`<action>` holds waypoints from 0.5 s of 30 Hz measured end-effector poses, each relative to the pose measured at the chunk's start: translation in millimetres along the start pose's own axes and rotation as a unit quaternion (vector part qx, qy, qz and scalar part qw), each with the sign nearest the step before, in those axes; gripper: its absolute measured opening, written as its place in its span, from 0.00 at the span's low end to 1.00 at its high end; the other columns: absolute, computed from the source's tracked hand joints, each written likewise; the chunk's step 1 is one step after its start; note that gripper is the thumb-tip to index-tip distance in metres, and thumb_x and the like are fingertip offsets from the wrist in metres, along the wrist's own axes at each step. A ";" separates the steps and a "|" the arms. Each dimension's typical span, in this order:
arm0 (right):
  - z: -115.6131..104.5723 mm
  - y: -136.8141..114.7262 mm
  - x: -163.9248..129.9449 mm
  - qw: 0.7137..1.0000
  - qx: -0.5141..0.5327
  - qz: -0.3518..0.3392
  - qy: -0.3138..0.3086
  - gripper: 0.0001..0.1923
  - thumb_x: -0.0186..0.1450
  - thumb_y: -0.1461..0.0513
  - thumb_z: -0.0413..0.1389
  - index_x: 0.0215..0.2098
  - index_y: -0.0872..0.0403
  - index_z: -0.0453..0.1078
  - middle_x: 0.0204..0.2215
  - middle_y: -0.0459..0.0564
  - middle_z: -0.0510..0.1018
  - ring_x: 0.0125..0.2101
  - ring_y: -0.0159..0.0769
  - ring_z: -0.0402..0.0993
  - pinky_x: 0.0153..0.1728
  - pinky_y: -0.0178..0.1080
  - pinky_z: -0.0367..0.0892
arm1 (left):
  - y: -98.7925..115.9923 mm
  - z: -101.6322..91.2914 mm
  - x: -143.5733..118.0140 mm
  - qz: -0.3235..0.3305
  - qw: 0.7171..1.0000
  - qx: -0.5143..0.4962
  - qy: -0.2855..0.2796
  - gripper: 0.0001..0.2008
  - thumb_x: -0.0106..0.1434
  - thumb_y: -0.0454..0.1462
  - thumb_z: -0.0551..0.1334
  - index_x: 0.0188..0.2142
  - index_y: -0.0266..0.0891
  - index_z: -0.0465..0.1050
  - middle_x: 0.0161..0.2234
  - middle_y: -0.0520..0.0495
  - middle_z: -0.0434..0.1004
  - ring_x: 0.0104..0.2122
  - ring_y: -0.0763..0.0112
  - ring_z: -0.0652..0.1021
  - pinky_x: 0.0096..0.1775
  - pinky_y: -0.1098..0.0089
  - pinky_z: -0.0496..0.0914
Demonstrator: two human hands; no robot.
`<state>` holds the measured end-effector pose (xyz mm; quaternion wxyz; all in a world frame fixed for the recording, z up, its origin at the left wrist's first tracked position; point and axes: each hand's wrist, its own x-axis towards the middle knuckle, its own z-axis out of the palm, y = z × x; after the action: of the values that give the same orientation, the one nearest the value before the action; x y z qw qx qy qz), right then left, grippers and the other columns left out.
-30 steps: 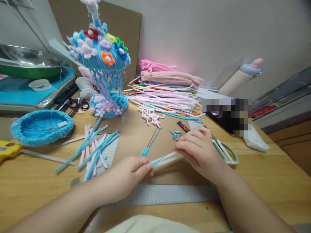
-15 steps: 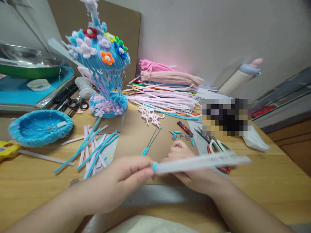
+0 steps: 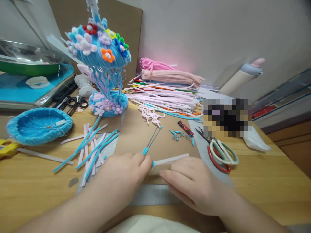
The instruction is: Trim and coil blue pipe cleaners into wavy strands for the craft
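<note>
My left hand (image 3: 123,176) pinches the blue-tipped end of a pale translucent stick (image 3: 171,159) that lies low over the brown cardboard sheet (image 3: 136,136). My right hand (image 3: 191,184) rests flat just below the stick, fingers together, near a grey metal ruler (image 3: 150,197) at the table's front. A thin blue wire piece (image 3: 152,140) lies just beyond my left fingers.
A blue pipe-cleaner sculpture with flowers (image 3: 103,61) stands at the back left. A blue woven bowl (image 3: 39,124) sits left, loose blue and pink stems (image 3: 93,147) beside it. Scissors (image 3: 220,152) lie right. A pile of pipe cleaners (image 3: 167,89) fills the back.
The stick was lifted and held out sideways half a second ago; now it is down on the cardboard. My right hand moved from under it to lie flat near the ruler.
</note>
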<state>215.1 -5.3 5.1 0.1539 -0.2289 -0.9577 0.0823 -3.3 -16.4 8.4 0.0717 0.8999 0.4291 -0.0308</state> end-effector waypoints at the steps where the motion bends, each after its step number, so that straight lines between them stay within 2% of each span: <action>1: -1.5 0.8 -0.4 1.000 -0.008 -0.010 0.002 0.09 0.66 0.66 0.48 0.35 0.57 0.70 0.21 0.48 0.71 0.23 0.34 0.60 0.24 0.38 0.50 | 1.3 0.8 0.0 0.017 1.000 -0.001 -0.006 0.13 0.54 0.24 0.51 0.34 0.42 0.64 0.29 0.49 0.72 0.26 0.60 0.73 0.24 0.66 0.51; 5: -7.8 7.2 -1.6 1.000 0.007 -0.006 0.023 0.08 0.66 0.67 0.49 0.38 0.57 0.70 0.20 0.47 0.69 0.23 0.33 0.59 0.25 0.38 0.49 | 3.4 0.6 -2.1 0.094 0.995 -0.038 -0.013 0.16 0.53 0.24 0.53 0.38 0.43 0.64 0.31 0.51 0.73 0.27 0.63 0.72 0.25 0.66 0.52; 9: -10.8 16.8 -1.9 0.992 0.123 0.018 0.025 0.08 0.68 0.65 0.48 0.36 0.57 0.70 0.21 0.46 0.68 0.24 0.31 0.61 0.26 0.36 0.51 | 1.9 -7.9 -5.9 0.132 0.979 -0.146 -0.048 0.05 0.63 0.31 0.53 0.33 0.43 0.63 0.29 0.54 0.71 0.26 0.69 0.70 0.25 0.69 0.54; 10: -10.1 18.5 -1.7 0.988 0.151 0.018 0.023 0.09 0.68 0.65 0.48 0.36 0.57 0.70 0.21 0.45 0.68 0.24 0.30 0.62 0.26 0.35 0.52 | 1.5 -9.9 -6.3 0.140 0.973 -0.178 -0.052 0.06 0.65 0.33 0.52 0.32 0.43 0.63 0.28 0.54 0.70 0.26 0.71 0.70 0.26 0.70 0.55; 12: -6.4 20.5 -1.0 0.981 0.190 0.023 0.014 0.11 0.69 0.64 0.47 0.36 0.57 0.70 0.21 0.45 0.68 0.24 0.30 0.64 0.26 0.34 0.53 | 0.7 -12.2 -6.4 0.144 0.959 -0.240 -0.046 0.10 0.68 0.37 0.49 0.30 0.42 0.62 0.27 0.55 0.69 0.26 0.73 0.69 0.27 0.71 0.56; 15: 2.8 19.7 -0.2 0.979 0.199 0.039 -0.023 0.14 0.69 0.61 0.45 0.33 0.55 0.70 0.21 0.45 0.71 0.24 0.29 0.66 0.27 0.33 0.57 | -0.9 -10.0 -4.4 0.098 0.943 -0.318 -0.025 0.12 0.69 0.39 0.47 0.31 0.41 0.63 0.28 0.54 0.69 0.28 0.75 0.69 0.30 0.74 0.58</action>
<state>222.4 11.8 -2.1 0.1707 -0.2289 -0.9159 0.2823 -6.9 -17.7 18.7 0.3671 0.8671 0.3240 0.0920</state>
